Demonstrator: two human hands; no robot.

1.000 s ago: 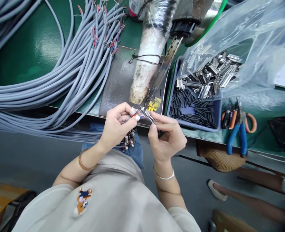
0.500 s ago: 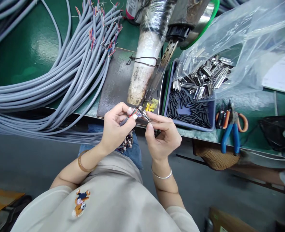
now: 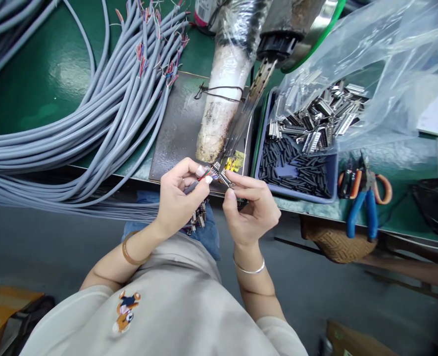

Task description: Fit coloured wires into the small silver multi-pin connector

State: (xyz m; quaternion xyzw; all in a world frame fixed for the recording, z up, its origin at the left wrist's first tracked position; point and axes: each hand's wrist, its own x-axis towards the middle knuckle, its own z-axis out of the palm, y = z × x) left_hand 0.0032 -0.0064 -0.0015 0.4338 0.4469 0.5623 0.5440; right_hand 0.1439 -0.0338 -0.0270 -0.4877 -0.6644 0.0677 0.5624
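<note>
Between thumb and fingers, my left hand [image 3: 181,195] pinches the end of a grey cable [image 3: 191,187], whose thin coloured wires fan out toward a metal multi-pin connector [image 3: 223,177]. My right hand [image 3: 250,205] grips the lower right end of that connector with thumb and fingertips. Just above both hands, the metal tip of a soldering iron [image 3: 237,126] on a fixed mount comes down close to the connector. Whether it touches the wires, I cannot tell. Beside the tip is a yellow piece [image 3: 232,164]. Finished-looking connectors on cables [image 3: 197,217] hang below my left hand.
A large bundle of grey cables [image 3: 103,113] fills the left. A wrapped white tube [image 3: 219,99] points down at the dark plate [image 3: 174,123]. At right stands a blue tray [image 3: 296,193] with black sleeves [image 3: 293,168] and bagged connectors [image 3: 318,118]. Cutters [image 3: 363,202] lie beside it.
The view has shifted slightly, so the tray and cutters appear a little farther right. Both hands keep nearly the same pose and hold on the cable and connector.
</note>
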